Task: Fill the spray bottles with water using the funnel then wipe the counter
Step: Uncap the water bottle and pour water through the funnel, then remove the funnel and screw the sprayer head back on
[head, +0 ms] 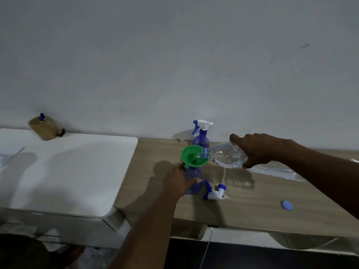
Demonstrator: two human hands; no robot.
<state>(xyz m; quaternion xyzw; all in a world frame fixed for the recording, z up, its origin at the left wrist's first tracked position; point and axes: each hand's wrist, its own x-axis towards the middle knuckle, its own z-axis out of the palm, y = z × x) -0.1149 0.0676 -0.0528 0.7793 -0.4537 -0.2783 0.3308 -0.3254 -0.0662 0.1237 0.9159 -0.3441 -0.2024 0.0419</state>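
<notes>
A green funnel (194,155) sits in the neck of a blue spray bottle (194,180) on the wooden counter (252,206). My left hand (177,182) grips that bottle's body. My right hand (258,150) holds a clear water bottle (225,155) tipped on its side, its mouth over the funnel's rim. The removed spray head (215,193) lies on the counter just right of the bottle. A second blue spray bottle (202,133) with its white and blue head on stands behind, against the wall.
A blue bottle cap (287,205) lies on the counter's right part. Clear plastic wrap (277,170) lies under my right forearm. A white table (64,167) adjoins on the left, with a wooden holder (45,129) at its back. A white cable (206,247) hangs below the counter edge.
</notes>
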